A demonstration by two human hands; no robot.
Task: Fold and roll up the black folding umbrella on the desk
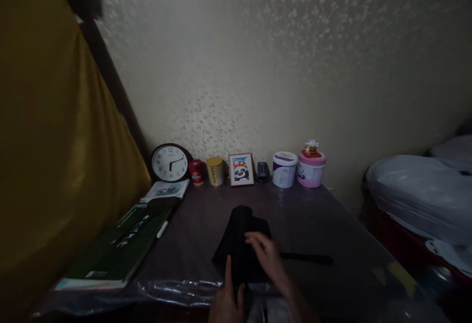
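Pretty dim shot, but here's what's on the table (332, 215): a black cloth (239, 244) lies near the front edge, about mid-width, bunched into a dark folded lump with a thin black strip (308, 259) running off to its right. Both hands are on it — the left hand (226, 298) comes up from the front edge with the forefinger stretched out straight over the cloth's near end, and the right hand (267, 256) rests on top with fingers loosely curled, pressing or pinching the fabric; too dark to tell which. Clear plastic covers the tabletop and crinkles along the front edge. Along the back edge, against the wall, there's a row: a clock (170, 162), a red tin (196, 172), a gold tin (215, 170), a framed panda picture (241, 169), a small dark gadget (262, 171), a white tub (284, 169) and a pink tub (311, 167) with a little figure on top. Books (121, 247) lie at the left edge, beside a yellow curtain (47, 141).
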